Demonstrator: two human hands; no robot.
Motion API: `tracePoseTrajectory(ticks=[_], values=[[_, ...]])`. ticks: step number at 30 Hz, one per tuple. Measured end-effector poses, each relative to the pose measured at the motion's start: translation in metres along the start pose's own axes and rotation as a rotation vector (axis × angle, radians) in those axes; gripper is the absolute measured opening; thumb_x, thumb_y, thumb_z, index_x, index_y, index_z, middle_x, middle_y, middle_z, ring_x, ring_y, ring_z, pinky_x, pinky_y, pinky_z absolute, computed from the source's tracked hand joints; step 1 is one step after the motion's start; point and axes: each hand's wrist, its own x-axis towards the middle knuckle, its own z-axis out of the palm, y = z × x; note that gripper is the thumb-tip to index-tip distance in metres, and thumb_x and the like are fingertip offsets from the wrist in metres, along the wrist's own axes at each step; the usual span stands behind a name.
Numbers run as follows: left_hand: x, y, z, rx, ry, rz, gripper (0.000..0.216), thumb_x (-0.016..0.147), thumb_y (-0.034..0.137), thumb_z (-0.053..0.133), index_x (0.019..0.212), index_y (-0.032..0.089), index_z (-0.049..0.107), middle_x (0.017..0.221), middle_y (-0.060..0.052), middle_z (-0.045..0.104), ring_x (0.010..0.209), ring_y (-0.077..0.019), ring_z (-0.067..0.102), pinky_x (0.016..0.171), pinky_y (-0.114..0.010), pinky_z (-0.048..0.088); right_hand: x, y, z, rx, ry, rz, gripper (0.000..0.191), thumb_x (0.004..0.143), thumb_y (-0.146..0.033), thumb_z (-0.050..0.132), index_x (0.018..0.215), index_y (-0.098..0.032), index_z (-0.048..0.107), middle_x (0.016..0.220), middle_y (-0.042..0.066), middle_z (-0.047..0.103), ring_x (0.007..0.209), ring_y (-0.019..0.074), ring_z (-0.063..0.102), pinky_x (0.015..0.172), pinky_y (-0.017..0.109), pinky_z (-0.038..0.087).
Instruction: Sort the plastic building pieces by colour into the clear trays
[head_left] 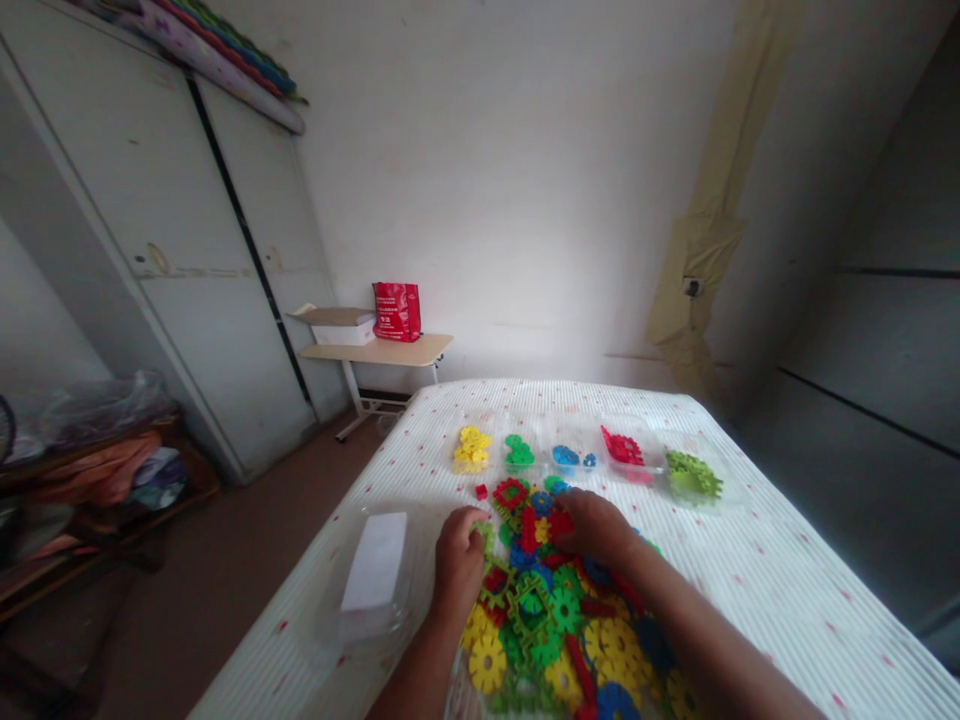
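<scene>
A heap of plastic interlocking discs and square frames (559, 620), red, yellow, green and blue, lies on the white patterned tablecloth (780, 580) in front of me. My left hand (457, 562) rests on the heap's left edge, fingers curled over a light green piece. My right hand (592, 527) lies on the heap's top, fingers closed around red pieces. Beyond the heap stand clear trays of sorted pieces: yellow (471, 450), green (518, 454), blue (567, 457), red (622, 448) and light green (694, 474).
A clear lid with a white card (375, 572) lies left of the heap. One loose red piece (481, 491) sits near the yellow tray. A side table with a red bag (397, 311) stands by the wall. Wardrobe doors (187, 250) fill the left.
</scene>
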Motion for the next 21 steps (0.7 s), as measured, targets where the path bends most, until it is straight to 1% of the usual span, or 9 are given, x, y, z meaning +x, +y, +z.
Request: tracePoseTrajectory(ticks=[4,6,8,9,11,14,17,19,21], values=[[0.000,-0.002,0.000,-0.002,-0.001,-0.003,0.029,0.065,0.008,0.040,0.080,0.019,0.062,0.086,-0.004,0.064,0.086,-0.0169,0.059,0.081,-0.031,0.046,0.006,0.007,-0.009,0.105,0.030,0.045,0.018,0.068,-0.015,0.051,0.083,-0.017,0.062,0.075,0.004,0.065,0.068,0.0157,0.058,0.057,0.023,0.035],[0.000,-0.002,0.000,-0.005,-0.004,-0.008,0.029,0.065,0.008,0.040,0.079,0.019,0.062,0.086,-0.004,0.064,0.086,-0.0171,0.059,0.081,-0.031,0.045,0.009,0.009,-0.014,0.241,0.060,0.053,0.013,0.067,-0.015,0.052,0.077,-0.016,0.060,0.068,0.002,0.062,0.062,0.0128,0.054,0.053,0.021,0.033],[0.000,-0.002,0.000,-0.009,-0.006,-0.011,0.029,0.064,0.007,0.040,0.079,0.019,0.062,0.086,-0.004,0.065,0.086,-0.0172,0.059,0.082,-0.031,0.045,0.011,0.007,-0.017,0.439,0.056,0.017,0.012,0.067,-0.015,0.052,0.077,-0.016,0.059,0.066,0.000,0.061,0.060,0.0109,0.052,0.051,0.019,0.033],[0.000,-0.002,0.000,-0.011,-0.005,-0.013,0.029,0.064,0.007,0.040,0.079,0.019,0.062,0.086,-0.004,0.065,0.087,-0.0172,0.059,0.082,-0.031,0.045,0.011,0.005,-0.017,0.518,0.035,-0.028,0.014,0.067,-0.015,0.053,0.079,-0.015,0.059,0.066,0.000,0.060,0.060,0.0104,0.052,0.051,0.018,0.034],[0.000,-0.001,0.000,-0.011,-0.006,-0.017,0.029,0.064,0.007,0.040,0.080,0.019,0.062,0.086,-0.004,0.065,0.087,-0.0171,0.059,0.082,-0.031,0.045,0.011,-0.002,-0.018,0.579,-0.030,-0.150,0.024,0.066,-0.011,0.052,0.089,-0.016,0.061,0.070,-0.001,0.062,0.061,0.0105,0.054,0.053,0.018,0.037],[0.000,0.000,0.000,-0.009,-0.005,-0.026,0.029,0.065,0.007,0.040,0.080,0.019,0.062,0.086,-0.004,0.065,0.086,-0.0171,0.059,0.083,-0.031,0.045,0.011,-0.014,-0.018,0.430,-0.106,-0.305,0.044,0.064,-0.004,0.046,0.102,-0.020,0.062,0.088,0.002,0.067,0.078,0.0142,0.060,0.066,0.021,0.042],[0.000,-0.002,0.001,-0.015,0.000,-0.028,0.029,0.065,0.008,0.040,0.080,0.019,0.062,0.086,-0.004,0.065,0.087,-0.0170,0.059,0.083,-0.032,0.045,0.014,-0.023,-0.017,0.206,-0.165,-0.354,0.051,0.066,-0.002,0.043,0.107,-0.025,0.061,0.108,0.005,0.063,0.098,0.0192,0.058,0.080,0.027,0.042],[0.001,-0.003,0.001,-0.020,-0.001,-0.023,0.029,0.066,0.008,0.040,0.080,0.019,0.062,0.087,-0.004,0.065,0.087,-0.0170,0.059,0.083,-0.032,0.045,0.017,-0.026,-0.016,0.077,-0.214,-0.354,0.049,0.067,-0.006,0.046,0.110,-0.025,0.060,0.111,0.008,0.062,0.100,0.0226,0.058,0.079,0.030,0.044],[0.001,-0.004,0.002,-0.020,-0.005,-0.016,0.029,0.066,0.008,0.039,0.080,0.019,0.062,0.087,-0.004,0.065,0.087,-0.0170,0.059,0.083,-0.032,0.045,0.019,-0.028,-0.016,-0.013,-0.247,-0.365,0.045,0.067,-0.011,0.051,0.110,-0.023,0.060,0.106,0.010,0.063,0.096,0.0245,0.060,0.076,0.031,0.046]])
